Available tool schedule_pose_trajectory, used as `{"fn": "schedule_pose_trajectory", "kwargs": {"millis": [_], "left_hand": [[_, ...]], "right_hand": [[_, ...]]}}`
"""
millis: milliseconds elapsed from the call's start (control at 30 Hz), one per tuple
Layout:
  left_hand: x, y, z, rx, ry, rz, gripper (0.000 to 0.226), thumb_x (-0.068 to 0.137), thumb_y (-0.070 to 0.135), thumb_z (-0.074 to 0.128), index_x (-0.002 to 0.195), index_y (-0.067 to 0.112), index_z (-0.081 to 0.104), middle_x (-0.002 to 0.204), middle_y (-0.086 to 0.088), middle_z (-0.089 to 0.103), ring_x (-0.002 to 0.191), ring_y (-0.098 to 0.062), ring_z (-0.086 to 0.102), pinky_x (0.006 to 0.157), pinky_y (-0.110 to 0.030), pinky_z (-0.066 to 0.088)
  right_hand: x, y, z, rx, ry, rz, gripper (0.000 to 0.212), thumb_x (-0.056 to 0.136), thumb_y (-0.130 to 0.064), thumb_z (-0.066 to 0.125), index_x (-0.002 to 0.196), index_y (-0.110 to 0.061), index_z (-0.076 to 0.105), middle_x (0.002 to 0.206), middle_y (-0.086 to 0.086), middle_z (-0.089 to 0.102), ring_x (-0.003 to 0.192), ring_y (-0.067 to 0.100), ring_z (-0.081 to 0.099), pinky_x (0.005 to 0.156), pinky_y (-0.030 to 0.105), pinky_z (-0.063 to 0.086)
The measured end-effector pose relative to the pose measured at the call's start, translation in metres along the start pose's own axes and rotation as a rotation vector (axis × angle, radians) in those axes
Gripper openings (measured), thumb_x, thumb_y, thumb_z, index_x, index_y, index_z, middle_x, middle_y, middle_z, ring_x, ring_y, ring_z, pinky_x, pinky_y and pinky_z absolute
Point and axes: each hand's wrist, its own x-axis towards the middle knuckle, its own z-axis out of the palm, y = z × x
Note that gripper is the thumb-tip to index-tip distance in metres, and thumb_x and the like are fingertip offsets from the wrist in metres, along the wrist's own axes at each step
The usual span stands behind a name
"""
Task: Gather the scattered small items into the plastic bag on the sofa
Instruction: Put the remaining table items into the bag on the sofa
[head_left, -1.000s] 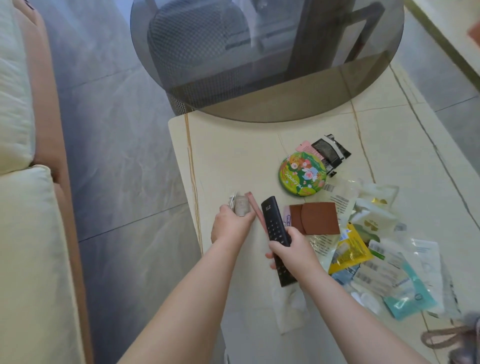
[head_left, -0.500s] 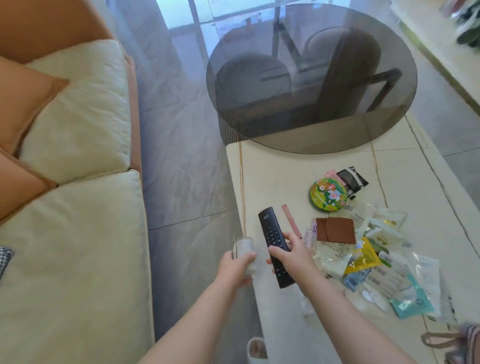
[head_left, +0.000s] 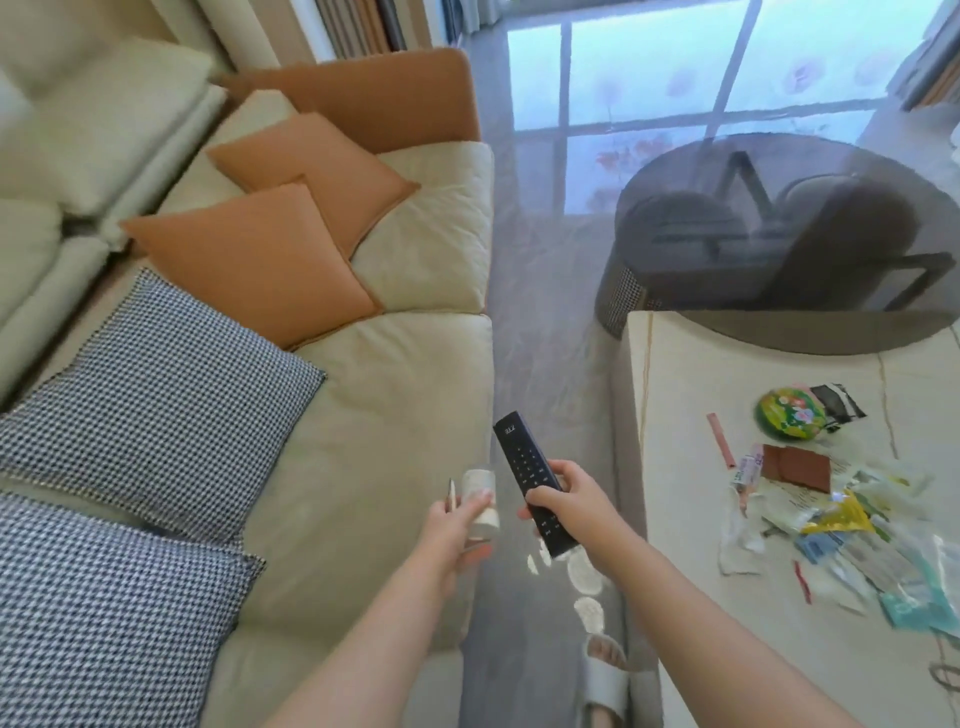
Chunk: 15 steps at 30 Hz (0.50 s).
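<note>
My left hand (head_left: 451, 525) was curled around a small pale jar (head_left: 481, 503), with a thin flat item pinched beside it that I could not identify. My right hand (head_left: 571, 501) gripped a black remote (head_left: 530, 480), fingers wrapped over its lower half, its top pointing to eleven o'clock. Both hung over the floor gap between the sofa (head_left: 374, 415) at nine o'clock and the worktop (head_left: 675, 374) at three o'clock. The scattered packets (head_left: 841, 525) lay blurred on the worktop, partly cut off at the frame's edge. I could not see the plastic bag anywhere on the sofa.
</note>
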Motion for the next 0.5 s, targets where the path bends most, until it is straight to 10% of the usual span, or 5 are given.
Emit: {"fn": "schedule_pose_trajectory", "kwargs": {"millis": [500], "left_hand": [[-0.186, -0.087, -0.241, -0.459, 0.379, 0.008, 0.049, 0.088, 0.019, 0.063, 0.132, 0.006, 0.045, 0.107, -0.015, 0.059, 0.087, -0.025, 0.062, 0.057, -0.031, 0.055]], "right_hand": [[-0.157, 0.010, 0.239, -0.242, -0.490, 0.031, 0.024, 0.088, 0.001, 0.053, 0.099, -0.020, 0.059, 0.085, 0.007, 0.069, 0.063, 0.011, 0.068, 0.053, 0.023, 0.052]]}}
